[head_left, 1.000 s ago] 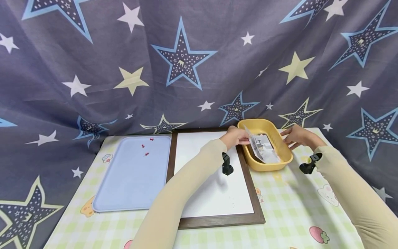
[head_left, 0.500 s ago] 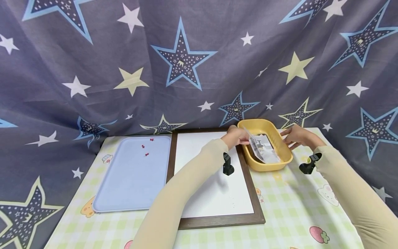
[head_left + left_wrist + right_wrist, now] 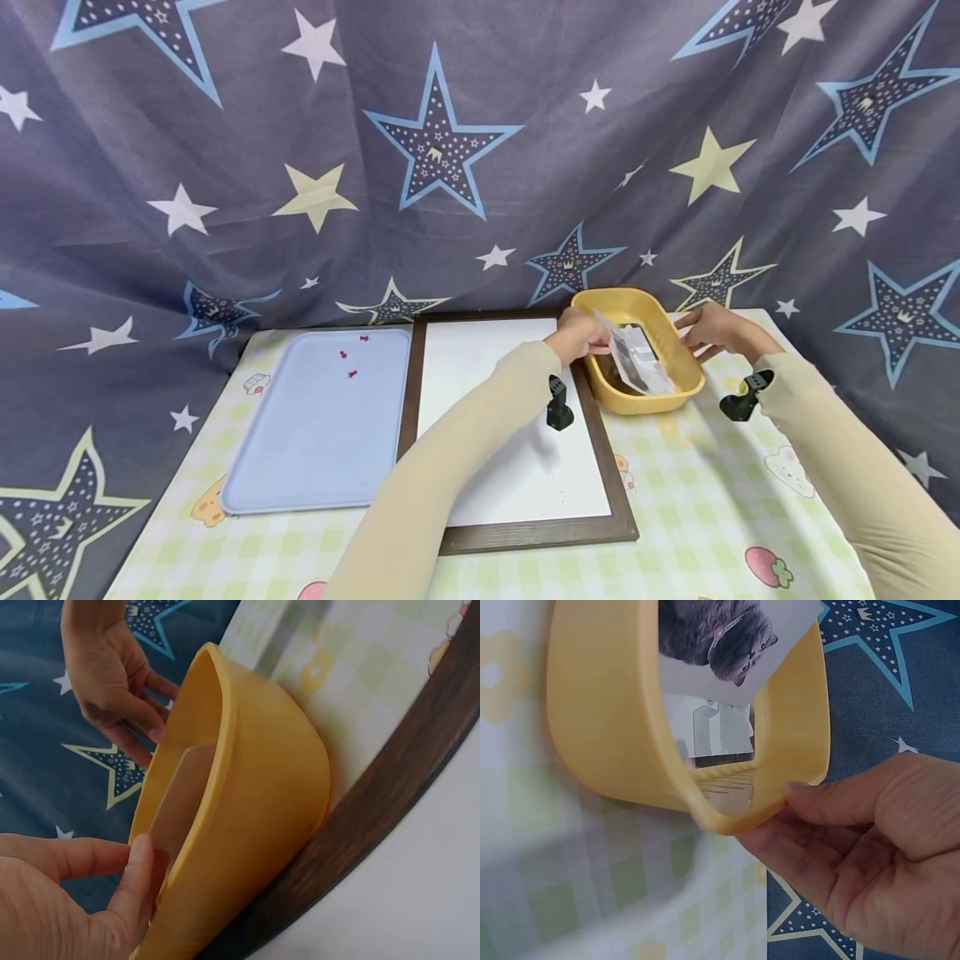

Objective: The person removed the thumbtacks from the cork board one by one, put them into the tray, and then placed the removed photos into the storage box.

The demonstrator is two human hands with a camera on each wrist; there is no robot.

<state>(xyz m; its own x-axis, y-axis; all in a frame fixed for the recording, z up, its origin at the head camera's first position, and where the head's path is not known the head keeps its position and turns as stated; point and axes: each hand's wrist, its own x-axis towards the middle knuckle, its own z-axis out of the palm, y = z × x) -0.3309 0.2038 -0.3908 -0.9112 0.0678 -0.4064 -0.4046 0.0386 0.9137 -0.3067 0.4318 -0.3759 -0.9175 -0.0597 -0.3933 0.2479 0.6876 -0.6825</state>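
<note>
A yellow plastic basket (image 3: pixel 651 405) sits at the back right, with paper prints inside. My left hand (image 3: pixel 580 335) is at its left rim, pinching the edge of a photo print (image 3: pixel 628 357) between thumb and fingers. In the right wrist view that cat photo (image 3: pixel 720 641) stands tilted, its picture of a grey cat showing; the left wrist view has only its plain back. Under it lies another print (image 3: pixel 711 726), partly covered. My right hand (image 3: pixel 722 327) holds the basket's right rim, thumb (image 3: pixel 821 801) on the inside and fingers beneath.
A brown-framed white board (image 3: pixel 525 492) lies left of the basket, touching or nearly touching it. Farther left is a pale blue tray (image 3: pixel 315 450) bearing several red push pins (image 3: pixel 352 373). A starry curtain (image 3: pixel 465 250) hangs behind the checked tablecloth (image 3: pixel 697 517).
My left hand has moved a little to the right over the basket. The photo in it has tipped more upright, showing more of the print below. My right hand stays on the rim.
</note>
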